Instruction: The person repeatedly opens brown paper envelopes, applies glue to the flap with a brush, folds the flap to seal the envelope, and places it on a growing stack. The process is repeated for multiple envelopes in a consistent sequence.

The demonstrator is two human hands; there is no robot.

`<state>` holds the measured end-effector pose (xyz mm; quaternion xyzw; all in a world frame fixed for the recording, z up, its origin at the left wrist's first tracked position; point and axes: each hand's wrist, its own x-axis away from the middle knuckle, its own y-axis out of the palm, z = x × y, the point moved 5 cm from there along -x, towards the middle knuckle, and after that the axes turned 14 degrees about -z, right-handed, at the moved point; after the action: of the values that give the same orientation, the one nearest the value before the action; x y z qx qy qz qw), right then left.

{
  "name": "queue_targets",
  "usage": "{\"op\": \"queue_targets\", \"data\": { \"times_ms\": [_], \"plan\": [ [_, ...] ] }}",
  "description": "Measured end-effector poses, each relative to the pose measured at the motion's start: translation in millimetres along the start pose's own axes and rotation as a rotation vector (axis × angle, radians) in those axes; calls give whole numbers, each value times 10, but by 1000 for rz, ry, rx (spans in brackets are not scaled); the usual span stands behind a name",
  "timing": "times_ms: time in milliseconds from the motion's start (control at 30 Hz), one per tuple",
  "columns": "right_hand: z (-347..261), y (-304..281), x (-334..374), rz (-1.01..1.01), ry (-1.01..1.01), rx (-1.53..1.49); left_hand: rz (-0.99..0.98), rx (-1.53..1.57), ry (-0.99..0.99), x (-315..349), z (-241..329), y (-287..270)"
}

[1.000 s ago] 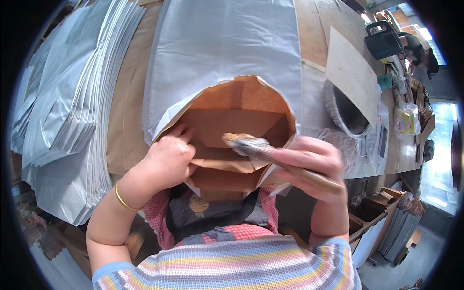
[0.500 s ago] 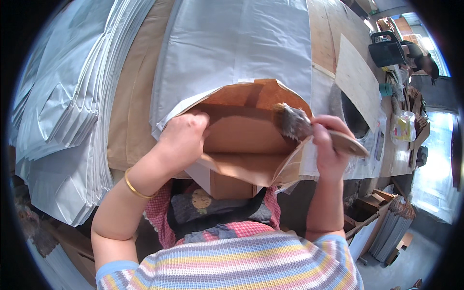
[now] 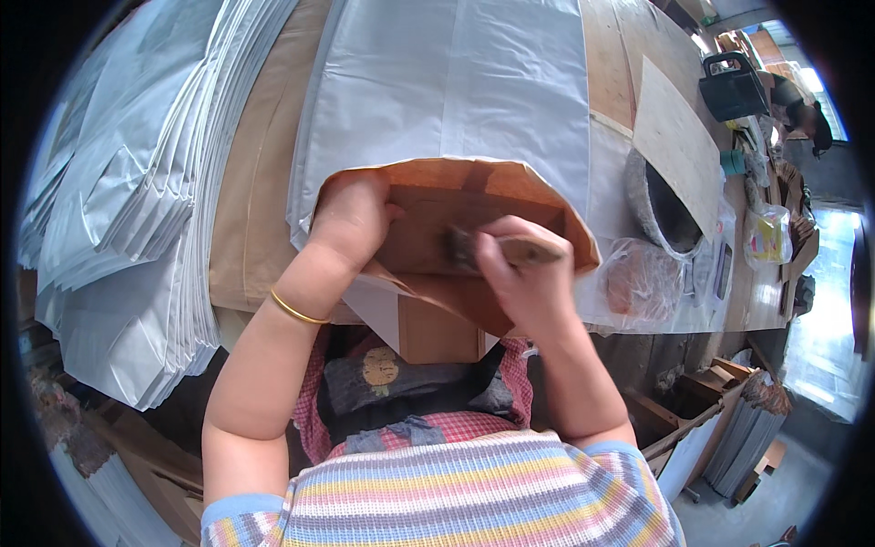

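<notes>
A large paper bag (image 3: 483, 175), pale outside and brown inside, lies at the table's near edge with its mouth held wide toward me. My left hand (image 3: 354, 217) reaches into the mouth at its left side; the thumb shows, but the other fingers are hidden inside. My right hand (image 3: 538, 287) is closed around the wooden handle of a brush (image 3: 533, 250). The bristle end is inside the bag near the middle, smeared by motion. Under and beyond the bag stretches a pale, smooth sheet (image 3: 447, 82).
Folded pale bags (image 3: 146, 210) are piled at the left. To the right stand a bucket (image 3: 649, 205) partly covered by a board (image 3: 673, 146) and a crumpled clear plastic bag (image 3: 643, 283). Farther right are a dark box with a handle (image 3: 734, 88) and another person (image 3: 807, 118).
My right hand has carried the brush from the bag's right rim leftward and deeper into the mouth. My left hand has gone further inside. The bucket and clear plastic bag have come into view.
</notes>
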<state>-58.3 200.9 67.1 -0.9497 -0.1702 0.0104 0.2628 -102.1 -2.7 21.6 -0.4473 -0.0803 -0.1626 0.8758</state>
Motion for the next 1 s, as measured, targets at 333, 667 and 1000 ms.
{"op": "queue_targets", "data": {
  "times_ms": [333,667,1000],
  "plan": [
    [205,-739,280,60,-159,-477,12,-743,192,107,460,194],
    [914,141,-471,-56,-346,-1790,-114,-458,793,372,822,140],
    [969,182,-491,-239,-365,-1877,208,-469,1,277,-297,365]
  ]
}}
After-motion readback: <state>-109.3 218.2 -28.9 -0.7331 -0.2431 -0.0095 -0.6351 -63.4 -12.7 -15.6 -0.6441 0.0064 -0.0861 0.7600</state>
